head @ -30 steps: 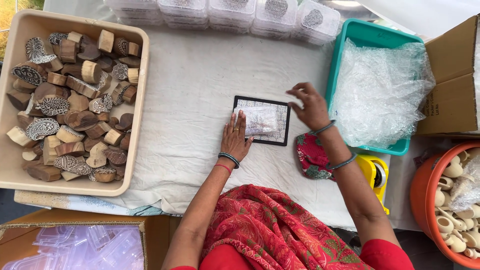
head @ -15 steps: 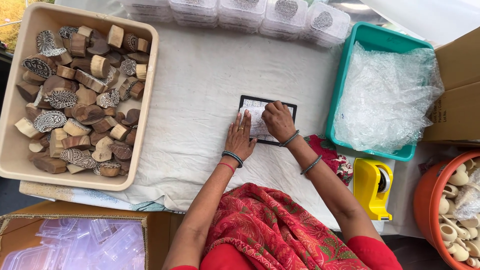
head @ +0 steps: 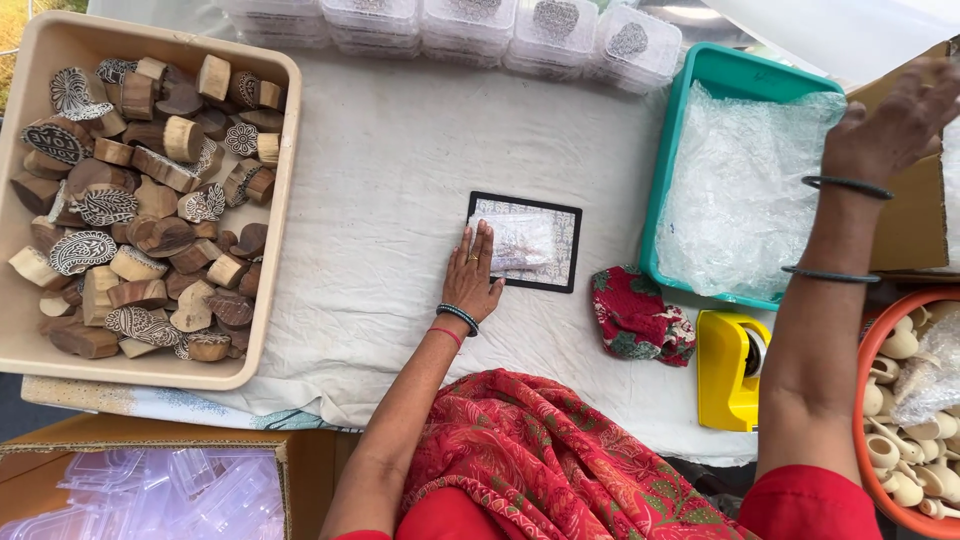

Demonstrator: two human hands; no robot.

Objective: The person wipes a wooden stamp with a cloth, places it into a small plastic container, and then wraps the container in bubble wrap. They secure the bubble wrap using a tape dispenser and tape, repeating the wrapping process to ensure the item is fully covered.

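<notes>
A small black-framed rectangular board (head: 524, 241) lies flat on the white cloth-covered table (head: 390, 160), near the middle, with a small clear plastic packet (head: 522, 240) resting on its patterned face; the left hand (head: 472, 277) lies palm-down on the board's left edge, fingers straight and close together, their tips touching the packet; nothing is pinched. The step in hand looks like steadying the board and packet while fetching something from the right; the next move calls, I judge, for keeping that flat press even so the packet does not slide. The right hand (head: 893, 122) is raised well apart to the right, over the edge of a brown cardboard box (head: 915, 220), forearm upright, fingers loosely curled and blurred; whether it grasps anything I cannot tell. Between the two hands sits a teal plastic tray (head: 700, 80) of bubble wrap; a red patterned cloth pouch (head: 634, 318) and a yellow tape dispenser (head: 727, 368) lie nearer; a beige tray (head: 282, 200) of carved wooden blocks stands far left.
</notes>
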